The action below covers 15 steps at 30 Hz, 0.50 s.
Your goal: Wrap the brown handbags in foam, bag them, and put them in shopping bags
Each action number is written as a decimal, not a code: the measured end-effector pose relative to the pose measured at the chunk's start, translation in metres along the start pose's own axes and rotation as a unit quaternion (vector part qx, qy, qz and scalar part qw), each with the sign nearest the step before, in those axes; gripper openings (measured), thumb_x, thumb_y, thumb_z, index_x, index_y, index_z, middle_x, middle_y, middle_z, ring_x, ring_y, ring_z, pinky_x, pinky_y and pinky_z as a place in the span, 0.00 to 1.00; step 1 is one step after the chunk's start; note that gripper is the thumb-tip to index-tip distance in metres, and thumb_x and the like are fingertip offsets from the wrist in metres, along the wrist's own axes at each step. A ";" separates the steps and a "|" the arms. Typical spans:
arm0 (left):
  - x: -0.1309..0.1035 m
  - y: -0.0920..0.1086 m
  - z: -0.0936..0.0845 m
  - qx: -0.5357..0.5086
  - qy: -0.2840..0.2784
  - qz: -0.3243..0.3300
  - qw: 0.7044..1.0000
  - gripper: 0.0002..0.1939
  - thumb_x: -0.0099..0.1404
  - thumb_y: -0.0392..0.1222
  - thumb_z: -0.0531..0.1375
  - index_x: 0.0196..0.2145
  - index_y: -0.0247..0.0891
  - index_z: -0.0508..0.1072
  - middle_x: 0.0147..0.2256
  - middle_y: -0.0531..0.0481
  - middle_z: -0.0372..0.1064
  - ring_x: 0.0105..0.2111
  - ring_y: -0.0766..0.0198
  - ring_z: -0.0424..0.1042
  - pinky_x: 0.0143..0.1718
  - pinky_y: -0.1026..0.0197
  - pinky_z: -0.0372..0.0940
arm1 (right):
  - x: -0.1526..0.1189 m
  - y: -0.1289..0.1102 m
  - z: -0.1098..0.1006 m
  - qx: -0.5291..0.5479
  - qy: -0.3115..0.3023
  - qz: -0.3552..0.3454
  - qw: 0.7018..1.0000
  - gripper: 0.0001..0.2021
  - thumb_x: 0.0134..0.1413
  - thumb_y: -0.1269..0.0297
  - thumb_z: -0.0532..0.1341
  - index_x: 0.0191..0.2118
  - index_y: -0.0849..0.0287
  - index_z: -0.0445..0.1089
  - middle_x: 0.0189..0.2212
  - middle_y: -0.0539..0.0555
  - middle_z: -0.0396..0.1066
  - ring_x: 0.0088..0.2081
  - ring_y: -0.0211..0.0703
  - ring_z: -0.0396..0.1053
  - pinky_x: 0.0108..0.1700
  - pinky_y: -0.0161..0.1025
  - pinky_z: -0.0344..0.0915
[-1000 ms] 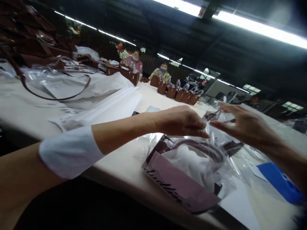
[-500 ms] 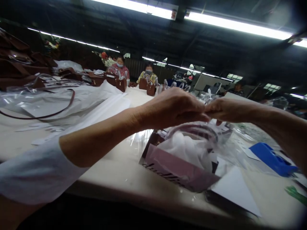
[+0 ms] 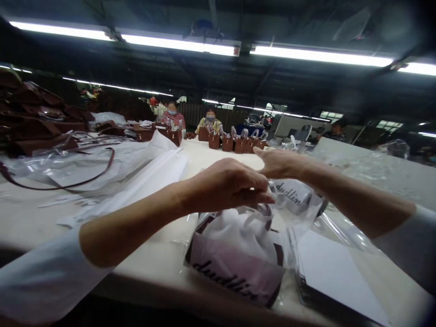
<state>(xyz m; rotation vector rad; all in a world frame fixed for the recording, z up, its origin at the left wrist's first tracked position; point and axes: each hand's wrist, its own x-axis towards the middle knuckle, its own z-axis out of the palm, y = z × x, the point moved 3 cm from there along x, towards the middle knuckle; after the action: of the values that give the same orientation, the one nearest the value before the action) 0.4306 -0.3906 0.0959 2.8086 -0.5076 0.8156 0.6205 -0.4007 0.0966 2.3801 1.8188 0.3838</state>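
Observation:
Above a packed handbag (image 3: 235, 281) at the table's front edge, my left hand (image 3: 235, 184) reaches in with fingers bent and apart, close to the bag's handle. I see nothing held in it. My right hand (image 3: 275, 163) is just beyond it, one finger stretched out to the left; its other fingers are partly hidden. The handbag is brown, with white stuffing (image 3: 238, 227) on top and a lettered pinkish wrap around its front. Behind it, below my right forearm, lies a second lettered package (image 3: 293, 195) in clear plastic.
A stack of white sheets (image 3: 334, 263) lies to the right of the handbag. White wrapping sheets (image 3: 150, 177) and a brown strap (image 3: 85, 184) cover the left side. Brown bags (image 3: 34, 118) are heaped at far left; several small ones (image 3: 235, 141) stand farther back, near two people.
My hands, close together before, have shifted left and overlap, the right one farther away. The view has turned, and the handbag appears lower and more to the left.

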 end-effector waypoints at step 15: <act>-0.022 0.006 -0.009 0.140 0.007 -0.022 0.990 0.13 0.66 0.42 0.51 0.26 0.34 0.67 0.22 0.55 0.58 0.22 0.72 0.58 0.24 0.68 0.51 | 0.002 0.021 0.039 -0.016 -0.004 0.065 0.998 0.28 0.45 0.53 0.62 0.51 0.61 0.64 0.40 0.61 0.70 0.40 0.50 0.68 0.37 0.40 0.62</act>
<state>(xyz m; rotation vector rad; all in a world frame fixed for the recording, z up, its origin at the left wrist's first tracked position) 0.4058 -0.3880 0.0920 3.0520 -0.3510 0.9649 0.6508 -0.4024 0.0643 2.4808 1.6467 0.4118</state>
